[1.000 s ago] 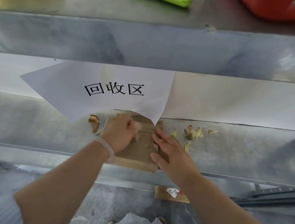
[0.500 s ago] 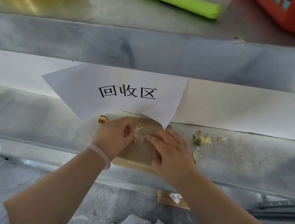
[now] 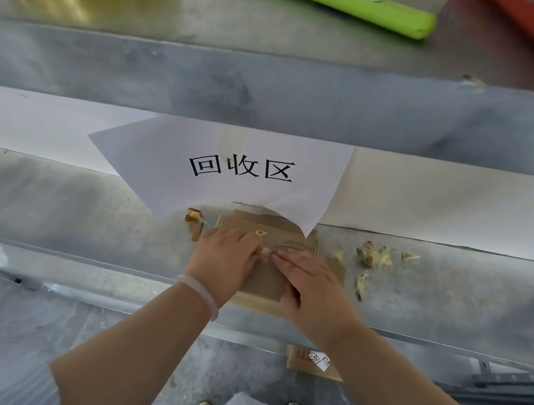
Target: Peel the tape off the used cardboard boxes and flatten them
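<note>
The cardboard box [image 3: 266, 279] lies flat on the lower metal shelf [image 3: 88, 220], close to its front edge, and both my hands are on top of it. My left hand [image 3: 223, 257] covers the left part of the box. Its fingers are curled and they pinch a small crumpled bit of tape [image 3: 265, 252] that stands up from the cardboard. This bit is right at my left fingertips, about in the middle of the box, and the fingertips of my right hand come just beside it from the other side. My right hand [image 3: 312, 285] lies flat with straight fingers and presses the right part of the box down on the shelf; it grips nothing.

The far edge of the box goes under the hanging corner of a white paper sign [image 3: 229, 170]. On my left wrist is a pale bracelet [image 3: 200, 295]. Small tape scraps [image 3: 373, 259] lie on the shelf to the right of the box, apart from my hands, and one curled scrap [image 3: 193, 218] lies just beside the far left corner of the box. On the upper shelf [image 3: 279, 35] lies a green cutter [image 3: 334, 0].
</note>
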Available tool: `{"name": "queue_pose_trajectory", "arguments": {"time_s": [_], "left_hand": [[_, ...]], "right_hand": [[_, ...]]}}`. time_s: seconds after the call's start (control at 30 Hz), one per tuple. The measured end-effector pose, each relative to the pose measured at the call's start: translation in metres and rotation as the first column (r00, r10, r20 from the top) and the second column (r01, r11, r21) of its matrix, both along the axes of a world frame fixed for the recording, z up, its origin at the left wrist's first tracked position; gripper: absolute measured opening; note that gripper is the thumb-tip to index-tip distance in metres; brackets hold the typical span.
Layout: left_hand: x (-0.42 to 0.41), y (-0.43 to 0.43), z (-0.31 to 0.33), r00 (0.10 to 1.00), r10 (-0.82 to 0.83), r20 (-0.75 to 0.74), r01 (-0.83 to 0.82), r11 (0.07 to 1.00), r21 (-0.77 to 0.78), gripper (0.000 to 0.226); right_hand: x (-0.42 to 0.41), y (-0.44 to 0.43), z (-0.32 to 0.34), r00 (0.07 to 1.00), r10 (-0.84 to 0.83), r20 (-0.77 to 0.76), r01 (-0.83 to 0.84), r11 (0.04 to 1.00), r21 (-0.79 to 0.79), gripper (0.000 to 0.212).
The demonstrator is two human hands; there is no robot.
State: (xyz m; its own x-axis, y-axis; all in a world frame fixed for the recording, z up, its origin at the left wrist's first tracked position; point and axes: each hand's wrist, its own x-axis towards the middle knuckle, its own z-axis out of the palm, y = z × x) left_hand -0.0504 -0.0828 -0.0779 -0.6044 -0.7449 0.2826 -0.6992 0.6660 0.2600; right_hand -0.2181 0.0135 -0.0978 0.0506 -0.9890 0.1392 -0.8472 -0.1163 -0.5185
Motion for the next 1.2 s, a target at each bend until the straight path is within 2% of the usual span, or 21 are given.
{"name": "queue_pose_trajectory", "arguments": {"time_s": [0.07, 0.13, 0.2, 0.27, 0.3, 0.37, 0.57, 0.7, 0.83, 0.9, 1.0, 1.07, 1.13, 1.2], "left_hand": [[0.004, 0.001, 0.001, 0.999, -0.038, 0.002, 0.038, 0.997, 0.074, 0.03], [0.004, 0.005, 0.003, 0.999, -0.046, -0.028, 0.049, 0.99, 0.131, 0.037], [0.002, 0.009, 0.007, 0.997, 0.033, -0.067, -0.017, 0.973, 0.228, 0.031], [-0.002, 0.009, 0.01, 0.98, 0.171, -0.099, -0.129, 0.932, 0.339, 0.008], [-0.003, 0.008, 0.011, 0.966, 0.234, -0.109, -0.175, 0.904, 0.391, 0.006], [-0.004, 0.007, 0.011, 0.949, 0.299, -0.098, -0.219, 0.853, 0.474, 0.017], [-0.011, 0.01, 0.015, 0.952, 0.294, 0.09, -0.299, 0.82, 0.489, 0.012], [-0.009, 0.012, 0.018, 0.927, 0.374, 0.009, -0.315, 0.768, 0.557, 0.012], [0.002, 0.01, 0.024, 0.871, 0.487, -0.06, -0.387, 0.757, 0.526, 0.013], [0.007, 0.011, 0.025, 0.862, 0.498, -0.098, -0.406, 0.791, 0.457, 0.012], [0.007, 0.016, 0.017, 0.929, 0.36, -0.088, -0.329, 0.909, 0.256, 0.008], [0.006, 0.018, 0.01, 0.962, 0.269, -0.051, -0.257, 0.951, 0.17, 0.004], [0.005, 0.019, 0.006, 0.978, 0.206, -0.03, -0.198, 0.966, 0.164, 0.011], [0.005, 0.021, 0.008, 0.98, 0.196, -0.036, -0.18, 0.949, 0.26, 0.024]], "right_hand": [[-0.002, -0.001, 0.0, 1.0, 0.013, -0.006, -0.013, 1.0, -0.006, 0.05], [-0.004, -0.001, -0.001, 0.999, 0.003, -0.033, -0.004, 1.0, -0.014, 0.051], [-0.006, 0.0, -0.002, 0.996, -0.036, -0.078, 0.036, 0.999, -0.002, 0.057], [-0.008, 0.001, -0.002, 0.991, -0.06, -0.122, 0.065, 0.997, 0.034, 0.064], [-0.009, 0.002, -0.002, 0.989, -0.057, -0.136, 0.064, 0.997, 0.048, 0.066], [-0.01, 0.001, -0.002, 0.987, -0.049, -0.15, 0.059, 0.996, 0.062, 0.067], [-0.007, 0.001, -0.001, 0.97, -0.081, -0.229, 0.086, 0.996, 0.01, 0.061], [-0.007, 0.0, 0.0, 0.959, -0.087, -0.27, 0.081, 0.996, -0.034, 0.057], [-0.007, 0.001, -0.002, 0.955, -0.102, -0.277, 0.079, 0.993, -0.093, 0.057], [-0.006, 0.0, -0.002, 0.955, -0.109, -0.274, 0.084, 0.991, -0.103, 0.057], [-0.006, -0.001, -0.001, 0.946, -0.11, -0.305, 0.081, 0.991, -0.108, 0.058], [-0.006, -0.002, -0.002, 0.947, -0.103, -0.304, 0.073, 0.992, -0.107, 0.058], [-0.007, -0.002, -0.003, 0.949, -0.1, -0.3, 0.07, 0.992, -0.109, 0.058], [-0.007, -0.003, -0.003, 0.948, -0.097, -0.304, 0.067, 0.992, -0.108, 0.057]]}}
